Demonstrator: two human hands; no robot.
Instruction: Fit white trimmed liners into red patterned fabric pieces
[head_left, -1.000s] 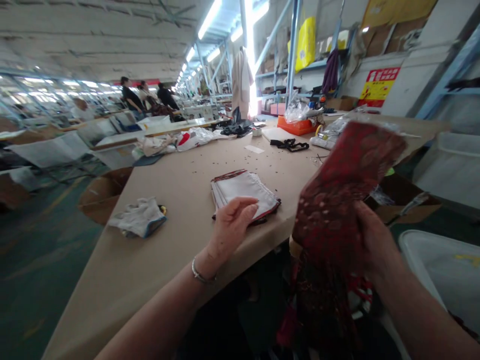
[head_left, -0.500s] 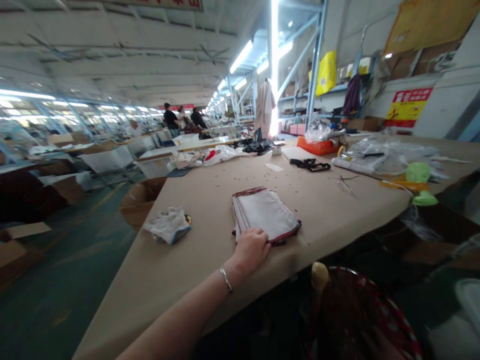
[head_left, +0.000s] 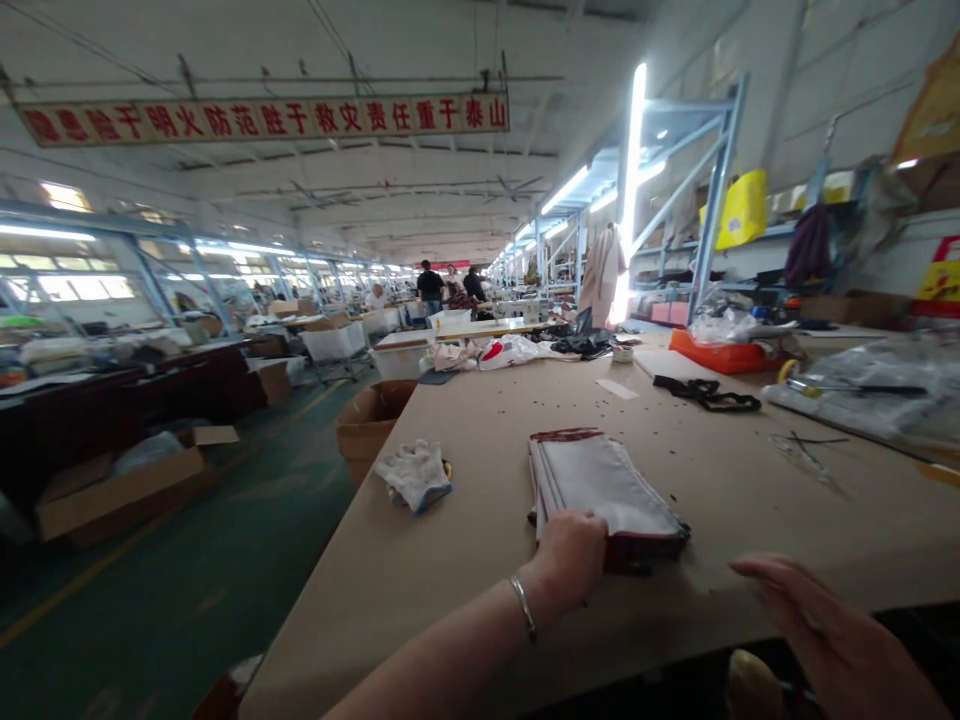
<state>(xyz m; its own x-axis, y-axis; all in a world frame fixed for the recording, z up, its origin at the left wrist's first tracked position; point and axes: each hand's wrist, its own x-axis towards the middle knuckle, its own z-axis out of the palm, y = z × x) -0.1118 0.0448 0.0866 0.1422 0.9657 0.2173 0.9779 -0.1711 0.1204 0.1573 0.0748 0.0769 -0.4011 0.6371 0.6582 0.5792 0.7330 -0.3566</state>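
Observation:
A stack of folded whitish cloth pieces with dark red edges lies near the front of the table. My left hand, a silver bracelet on its wrist, has its fingers curled over the near left corner of the stack. Its fingertips are partly hidden. To the right, over the table's front edge, my right hand is blurred, with its fingers stretched out and nothing visible in them. A pale rounded knob shows below it. Left of the stack lies a crumpled white work glove with a blue cuff edge.
The brown-covered table has small dark scraps scattered on it. Toward the back are a black strap, an orange tray and clear plastic bags. A cardboard box stands beyond the left edge. People stand far off.
The view has tilted up and swung left. My right hand has risen from the dark area below the table into view at the right. My left hand stays on the stack's corner.

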